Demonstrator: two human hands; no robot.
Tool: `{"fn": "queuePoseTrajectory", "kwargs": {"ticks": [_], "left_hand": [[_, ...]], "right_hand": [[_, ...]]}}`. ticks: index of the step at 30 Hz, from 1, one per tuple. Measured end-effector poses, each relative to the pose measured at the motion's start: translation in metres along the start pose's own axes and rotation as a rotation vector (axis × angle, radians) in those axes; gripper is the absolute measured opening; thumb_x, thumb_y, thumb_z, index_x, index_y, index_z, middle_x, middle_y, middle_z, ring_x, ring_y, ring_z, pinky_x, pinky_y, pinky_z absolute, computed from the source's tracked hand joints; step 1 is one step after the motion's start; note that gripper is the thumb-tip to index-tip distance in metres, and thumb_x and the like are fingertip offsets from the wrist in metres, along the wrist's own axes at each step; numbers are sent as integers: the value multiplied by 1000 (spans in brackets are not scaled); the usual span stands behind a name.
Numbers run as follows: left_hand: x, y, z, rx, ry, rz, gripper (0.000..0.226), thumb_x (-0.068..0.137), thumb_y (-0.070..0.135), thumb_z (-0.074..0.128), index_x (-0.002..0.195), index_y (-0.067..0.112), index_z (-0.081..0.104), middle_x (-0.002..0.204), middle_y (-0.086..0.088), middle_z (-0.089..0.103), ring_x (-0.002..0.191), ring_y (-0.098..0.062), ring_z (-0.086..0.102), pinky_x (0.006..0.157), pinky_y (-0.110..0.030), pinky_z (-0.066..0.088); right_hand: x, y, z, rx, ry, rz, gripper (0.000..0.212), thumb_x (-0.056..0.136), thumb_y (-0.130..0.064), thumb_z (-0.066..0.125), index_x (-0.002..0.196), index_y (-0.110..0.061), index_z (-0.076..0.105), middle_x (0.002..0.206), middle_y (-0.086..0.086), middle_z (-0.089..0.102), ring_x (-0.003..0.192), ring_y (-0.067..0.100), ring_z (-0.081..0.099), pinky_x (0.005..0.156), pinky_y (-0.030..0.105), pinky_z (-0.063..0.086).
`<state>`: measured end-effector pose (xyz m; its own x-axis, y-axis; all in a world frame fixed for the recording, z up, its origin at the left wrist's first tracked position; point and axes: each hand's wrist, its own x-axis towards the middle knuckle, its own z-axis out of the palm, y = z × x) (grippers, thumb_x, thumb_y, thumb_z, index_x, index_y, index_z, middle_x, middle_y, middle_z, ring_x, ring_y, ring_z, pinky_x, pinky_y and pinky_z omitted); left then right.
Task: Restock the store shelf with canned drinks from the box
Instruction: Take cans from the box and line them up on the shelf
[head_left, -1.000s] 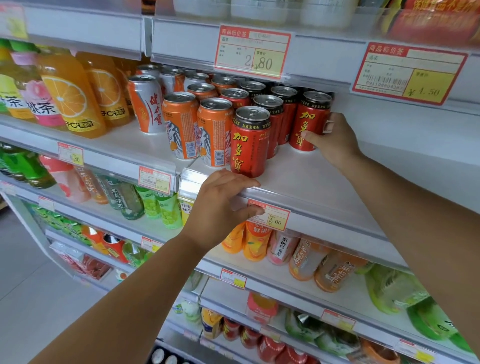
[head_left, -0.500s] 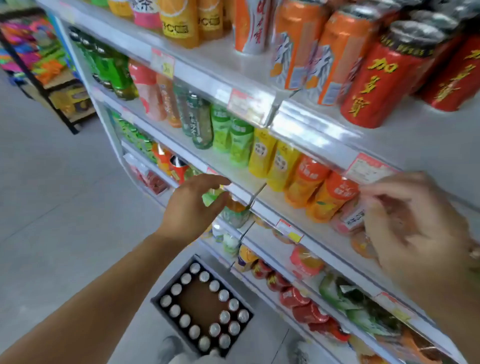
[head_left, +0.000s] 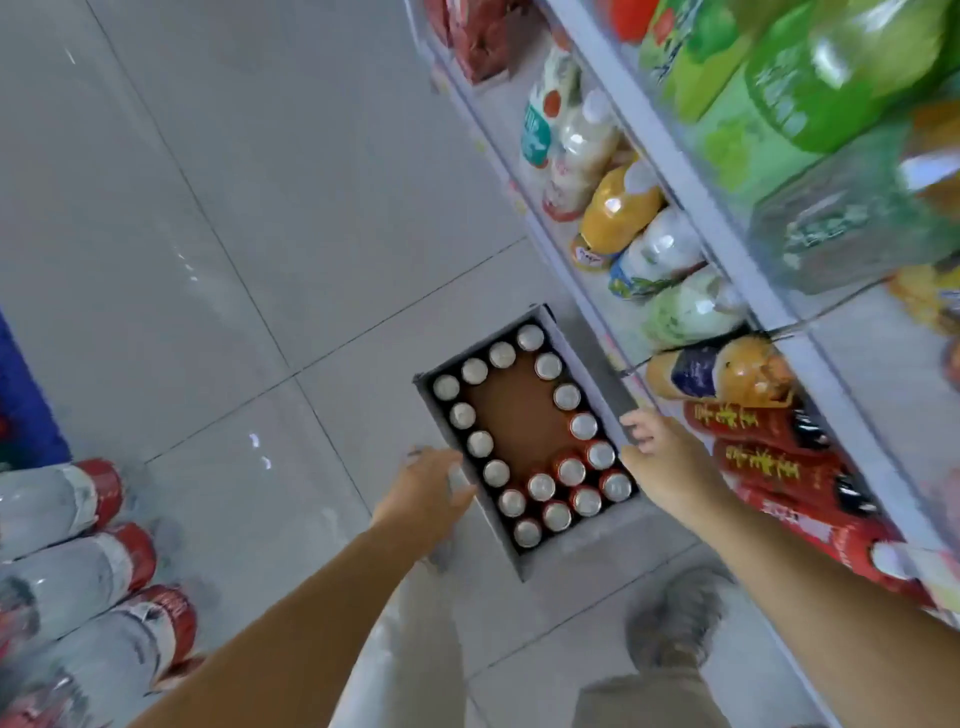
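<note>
Both grips are empty and loosely spread: the left hand (head_left: 423, 496) hangs with fingers fanned beside the near-left wall of the box (head_left: 592, 371), overlapping its rim in view, though contact cannot be told through the blur; the right hand (head_left: 662, 467) hovers at the box's right side, fingers relaxed and apart, pinching nothing.

That box is a shallow grey cardboard rectangle sitting on the floor (head_left: 208, 208), just beside the foot of the shelf (head_left: 691, 197). Its brown cardboard bottom shows bare in the middle. Cans (head_left: 542, 487) stand upright around the inside walls in a single ring, with a thicker cluster at the near end; from above they read as round silvery tops, and a few near ones show red sides.

Pale glossy square tiles with thin dark joints make up the floor, catching small glints of light. On the right, the white metal shelf holds rounded plastic bottles (head_left: 613, 213) of orange, white and green drinks lying in tilted rows, and red bottles with yellow lettering (head_left: 769, 457) nearer. At the near left, clear bottles wrapped in plastic film with red bands (head_left: 67, 566) lie in a stack. A grey shoe (head_left: 675, 618) stands on the tile near the box.
</note>
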<state>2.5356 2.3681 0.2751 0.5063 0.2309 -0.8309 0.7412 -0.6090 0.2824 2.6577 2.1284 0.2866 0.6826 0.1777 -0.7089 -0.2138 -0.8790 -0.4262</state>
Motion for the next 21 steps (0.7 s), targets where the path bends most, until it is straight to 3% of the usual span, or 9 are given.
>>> {"fn": "queuePoseTrajectory", "kwargs": {"ticks": [4,8,12,16,19,21], "left_hand": [[110,-21,54,-19,-10,47,44,93,37,60,135,31,49,127,3,55,105,-18,60,90,-31,49],[212,-17,100,-213,24,131,48,91,34,64,136,29,49,118,4,54,114,-17,57,94,-38,51],[297,-2,133,-157,116,243,60,89,40,65,143,29,40,134,2,53,123,-13,52,103,-35,44],[344,15,152,-142,74,346,78,87,31,69,151,32,25,146,-2,46,132,-18,45,108,-30,38],[368,31,164,-59,6,391,88,86,18,65,153,40,13,133,-9,50,120,-22,51,97,-25,38],[380,41,169,1,11,383,89,87,13,61,152,43,9,120,-11,50,105,-25,54,95,-30,41]], "right_hand": [[102,41,86,-29,21,12,36,88,-21,60,124,-19,58,122,1,62,110,20,58,87,31,44],[180,87,165,-25,167,-67,40,87,-28,64,124,-15,56,113,5,61,111,23,55,89,31,44],[228,125,219,-44,355,-89,58,84,-31,70,133,-11,47,128,11,53,120,28,48,100,40,42],[257,139,242,-46,442,-98,74,80,-28,73,144,-16,38,133,13,45,120,26,49,102,33,39],[268,142,250,-195,471,-70,87,75,-36,78,147,-16,34,131,13,41,108,28,56,94,38,47],[275,145,255,-260,504,-41,89,72,-36,81,146,-16,36,130,12,42,105,30,57,91,41,48]]}}
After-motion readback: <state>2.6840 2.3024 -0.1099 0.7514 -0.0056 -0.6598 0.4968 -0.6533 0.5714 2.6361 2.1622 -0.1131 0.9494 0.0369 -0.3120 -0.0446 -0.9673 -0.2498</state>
